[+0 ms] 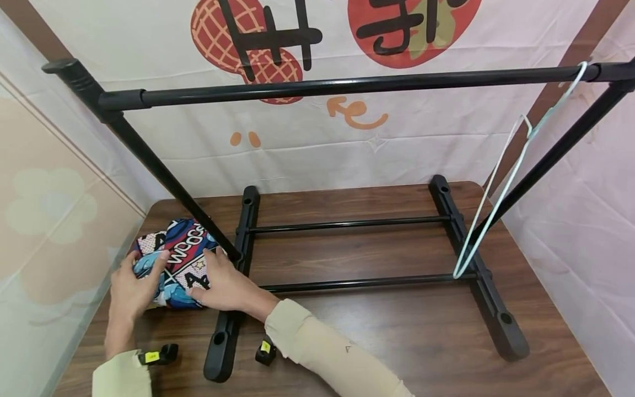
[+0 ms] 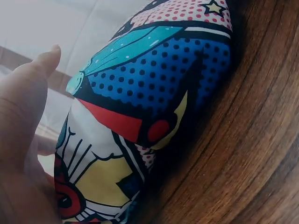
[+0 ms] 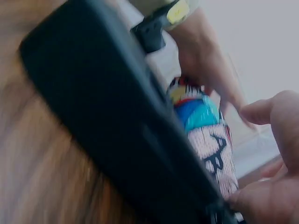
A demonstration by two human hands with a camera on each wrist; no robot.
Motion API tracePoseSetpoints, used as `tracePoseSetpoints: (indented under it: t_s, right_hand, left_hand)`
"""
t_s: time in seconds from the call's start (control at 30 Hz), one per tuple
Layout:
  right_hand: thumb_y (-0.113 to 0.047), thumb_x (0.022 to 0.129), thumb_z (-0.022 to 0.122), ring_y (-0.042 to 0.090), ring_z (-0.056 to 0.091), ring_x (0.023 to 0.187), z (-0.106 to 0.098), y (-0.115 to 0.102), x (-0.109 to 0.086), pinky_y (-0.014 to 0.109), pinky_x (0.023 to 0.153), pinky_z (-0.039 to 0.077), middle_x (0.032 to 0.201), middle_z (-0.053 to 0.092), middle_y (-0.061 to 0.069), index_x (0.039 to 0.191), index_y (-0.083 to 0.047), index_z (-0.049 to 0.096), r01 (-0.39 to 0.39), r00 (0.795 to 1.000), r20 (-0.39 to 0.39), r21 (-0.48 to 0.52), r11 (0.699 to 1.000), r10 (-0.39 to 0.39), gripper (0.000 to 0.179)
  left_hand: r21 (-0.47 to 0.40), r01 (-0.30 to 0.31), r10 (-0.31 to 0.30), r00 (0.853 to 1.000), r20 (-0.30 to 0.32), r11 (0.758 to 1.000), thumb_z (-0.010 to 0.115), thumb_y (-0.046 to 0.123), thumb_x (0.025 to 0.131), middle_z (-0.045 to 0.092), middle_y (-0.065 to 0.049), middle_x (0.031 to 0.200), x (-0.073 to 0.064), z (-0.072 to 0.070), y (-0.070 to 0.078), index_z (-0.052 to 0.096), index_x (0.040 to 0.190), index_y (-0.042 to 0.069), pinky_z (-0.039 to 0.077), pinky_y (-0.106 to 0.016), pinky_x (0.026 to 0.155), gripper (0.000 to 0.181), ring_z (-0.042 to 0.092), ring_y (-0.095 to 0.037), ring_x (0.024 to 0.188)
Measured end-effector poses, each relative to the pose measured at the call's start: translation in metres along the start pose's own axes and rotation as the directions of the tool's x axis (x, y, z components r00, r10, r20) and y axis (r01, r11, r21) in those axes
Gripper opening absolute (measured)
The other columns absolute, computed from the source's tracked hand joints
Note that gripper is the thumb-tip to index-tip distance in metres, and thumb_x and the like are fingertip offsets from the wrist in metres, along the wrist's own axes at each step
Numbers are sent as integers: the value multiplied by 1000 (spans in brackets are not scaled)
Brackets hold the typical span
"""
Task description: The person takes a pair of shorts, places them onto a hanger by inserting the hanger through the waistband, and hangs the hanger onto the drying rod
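Note:
A folded bundle of comic-print cloth (image 1: 186, 259) lies on the wooden tabletop, beside the left foot of a black rack. At its left edge is my left hand (image 1: 131, 289), thumb towards the upper side. In the left wrist view the left thumb (image 2: 35, 74) stands up off the printed cloth (image 2: 140, 79). My right hand (image 1: 230, 284) reaches over the rack's foot to the bundle's right side, fingers spread. The right wrist view shows the right hand (image 3: 275, 163) close beside the cloth (image 3: 210, 144); finger contact is partly hidden.
The black rack's top rail (image 1: 347, 85) spans above the table (image 1: 357, 331), and its left foot bar (image 1: 223, 342) lies under my right forearm. A light-blue hanger (image 1: 549, 112) hangs at the rail's right end. Printed fabric walls (image 1: 317, 160) surround the table.

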State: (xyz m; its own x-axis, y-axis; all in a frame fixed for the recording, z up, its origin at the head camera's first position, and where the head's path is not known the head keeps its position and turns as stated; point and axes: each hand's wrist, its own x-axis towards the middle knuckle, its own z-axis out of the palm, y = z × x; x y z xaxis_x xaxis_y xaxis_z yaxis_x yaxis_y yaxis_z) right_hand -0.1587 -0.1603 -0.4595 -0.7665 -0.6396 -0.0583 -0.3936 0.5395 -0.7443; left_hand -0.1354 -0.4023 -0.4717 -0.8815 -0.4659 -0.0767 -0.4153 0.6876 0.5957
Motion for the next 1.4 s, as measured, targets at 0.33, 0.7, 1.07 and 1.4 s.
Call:
tracePoseSetpoints:
  t_s: [0.33,0.7,1.07,1.4]
  right_hand:
    - [-50,94,75,23,42,154,31,-21,18,34,118,44,173,28,12,169,-14,17,-249,947,-81,424,871,310,101]
    - [-33,94,80,17,51,145,21,-19,33,39,120,44,158,52,-1,163,-22,35,-214,943,23,804,554,332,83]
    - [-36,89,85,19,57,137,25,-24,27,43,115,49,150,59,0,155,-21,48,-326,919,116,762,560,376,77]
    - [-25,89,85,7,61,117,21,-13,24,33,105,54,132,63,-8,153,-30,48,-233,968,146,818,525,202,75]
  left_hand:
    - [47,79,-82,995,65,996,45,75,99,18,-41,166,1,3,-1,5,168,4,26,-74,120,107,24,-62,152]
    - [35,58,-63,985,158,998,39,77,100,25,-40,164,-9,-4,9,10,167,-1,32,-76,114,107,30,-63,148]
    - [12,35,-36,991,126,999,43,72,102,38,-40,157,-27,-9,20,18,165,-1,39,-76,107,100,42,-61,140]
    - [-97,19,-1,983,184,995,41,70,103,37,-36,160,-46,-26,28,20,166,1,37,-76,106,96,39,-56,142]
